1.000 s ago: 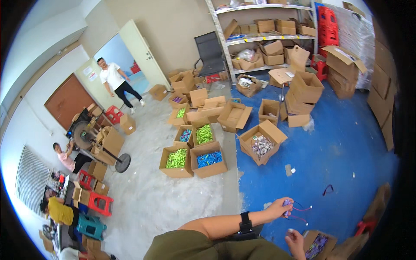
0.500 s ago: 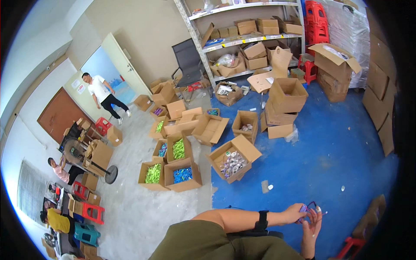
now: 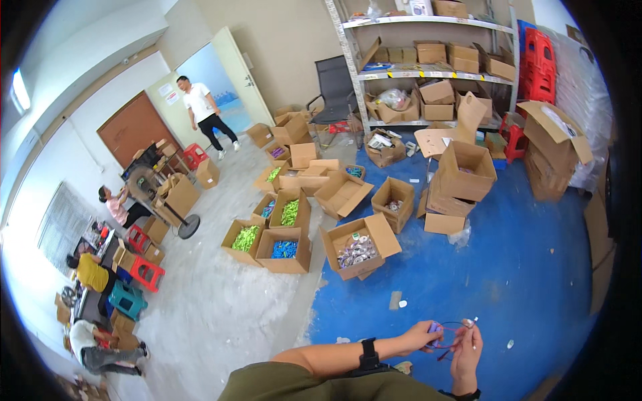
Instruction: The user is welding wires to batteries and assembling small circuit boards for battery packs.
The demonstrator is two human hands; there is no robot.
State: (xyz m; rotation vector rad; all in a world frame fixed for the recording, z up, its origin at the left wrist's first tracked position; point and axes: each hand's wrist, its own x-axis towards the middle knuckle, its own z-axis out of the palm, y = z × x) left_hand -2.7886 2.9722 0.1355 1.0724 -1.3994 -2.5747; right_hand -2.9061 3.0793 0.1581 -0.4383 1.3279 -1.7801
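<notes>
Head view of a packing room. The left hand pinches a small purple piece; the right hand closes its fingers on the far end of a thin red cord stretched between the two, low in the frame above the blue floor. Step in hand, as judged: fitting or untangling cord and piece. The next move likely calls for fine fingertip alignment. Open cardboard boxes of small goods stand well apart.
</notes>
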